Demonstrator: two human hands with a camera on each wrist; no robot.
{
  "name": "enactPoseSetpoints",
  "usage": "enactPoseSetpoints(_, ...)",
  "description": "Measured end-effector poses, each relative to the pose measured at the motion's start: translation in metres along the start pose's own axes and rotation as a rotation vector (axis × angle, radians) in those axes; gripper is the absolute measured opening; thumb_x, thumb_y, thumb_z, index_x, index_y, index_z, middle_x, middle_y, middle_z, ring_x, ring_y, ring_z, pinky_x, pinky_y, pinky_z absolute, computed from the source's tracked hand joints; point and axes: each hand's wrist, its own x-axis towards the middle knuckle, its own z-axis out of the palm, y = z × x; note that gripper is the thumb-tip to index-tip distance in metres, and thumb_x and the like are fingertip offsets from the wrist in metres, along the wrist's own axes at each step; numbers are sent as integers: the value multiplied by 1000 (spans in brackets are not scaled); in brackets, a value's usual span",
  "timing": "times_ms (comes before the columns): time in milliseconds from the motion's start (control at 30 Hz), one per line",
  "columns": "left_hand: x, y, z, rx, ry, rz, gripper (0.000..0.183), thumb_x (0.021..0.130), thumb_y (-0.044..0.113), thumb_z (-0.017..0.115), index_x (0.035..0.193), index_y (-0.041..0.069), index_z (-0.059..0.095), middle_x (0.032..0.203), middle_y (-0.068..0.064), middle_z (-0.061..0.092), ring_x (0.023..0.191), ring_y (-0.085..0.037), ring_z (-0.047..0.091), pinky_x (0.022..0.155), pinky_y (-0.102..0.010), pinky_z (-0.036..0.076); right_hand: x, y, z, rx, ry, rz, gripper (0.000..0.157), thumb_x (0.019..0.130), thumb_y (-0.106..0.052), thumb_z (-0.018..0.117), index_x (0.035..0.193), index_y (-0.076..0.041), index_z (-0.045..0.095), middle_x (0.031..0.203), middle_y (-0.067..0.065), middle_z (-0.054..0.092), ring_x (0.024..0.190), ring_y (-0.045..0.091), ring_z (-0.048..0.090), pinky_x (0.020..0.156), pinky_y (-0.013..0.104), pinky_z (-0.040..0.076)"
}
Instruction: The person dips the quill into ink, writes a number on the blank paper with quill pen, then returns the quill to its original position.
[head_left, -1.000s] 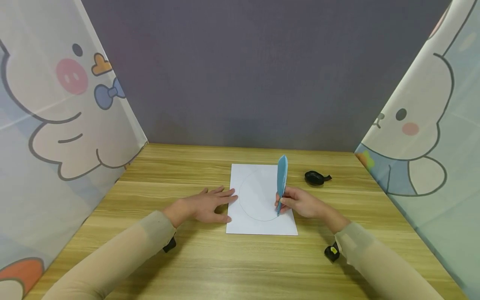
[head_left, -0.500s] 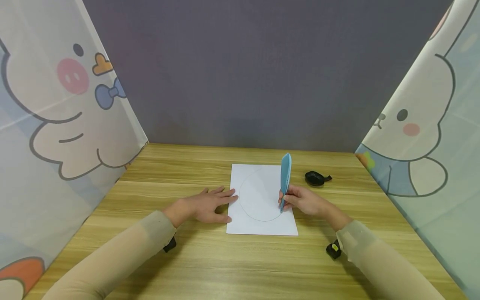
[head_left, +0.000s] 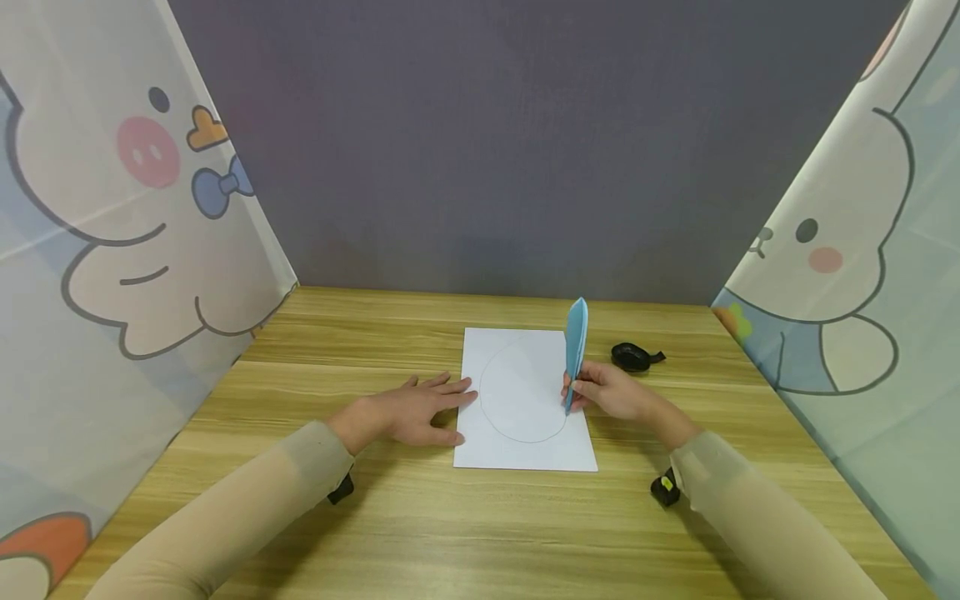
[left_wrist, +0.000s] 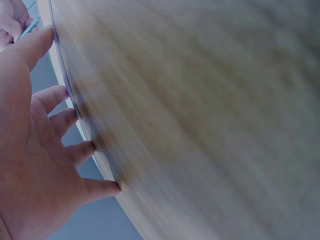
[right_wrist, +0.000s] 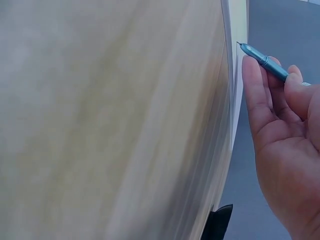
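Note:
A sheet of white paper point(head_left: 510, 454) lies on the table, bearing a thin curved line that runs from the top round the left side and bottom to the lower right. My right hand point(head_left: 611, 390) pinches a light blue feather pen point(head_left: 576, 333) low on its shaft, feather upward. In the right wrist view the pen's metallic blue barrel point(right_wrist: 272, 67) sits between thumb and fingers, its tip at the paper. My left hand point(head_left: 416, 412) rests with fingers spread, fingertips on the paper's left edge; the left wrist view shows those straight fingers point(left_wrist: 80, 152).
A small black oval object point(head_left: 631, 357) with a short tail lies right of the paper. The wood-grain table point(head_left: 480, 533) meets a dark grey panel point(head_left: 487, 150) at the back. Cartoon-printed cloths point(head_left: 112, 275) hang on both sides.
My right hand has moved the feather pen slightly right and away from me, and the curved line has grown up the right side. The left hand stays in place.

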Motion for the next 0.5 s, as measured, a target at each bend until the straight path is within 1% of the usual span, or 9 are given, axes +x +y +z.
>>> enactPoseSetpoints(133,1,0,1,3,4,2,83,108,70,54,177,33,25,186,7,12,174,-33,7,133,-77,9,4,2,-3,4,17,12,22,116,0,46,123,14,60,123,35,70,110,33,76,94,36,66)
enactPoseSetpoints(267,0,0,1,4,6,6,83,108,68,55,177,32,25,186,6,12,174,-34,7,133,-77,10,7,3,-5,11,40,37,21,116,-1,46,124,13,61,123,32,71,109,28,75,94,34,66)
enactPoseSetpoints(500,-1,0,0,1,6,11,83,108,67,55,177,31,26,187,5,12,174,-35,7,132,-78,10,13,5,-8,-16,71,50,22,117,-2,46,126,11,61,123,28,73,108,26,76,93,34,66)
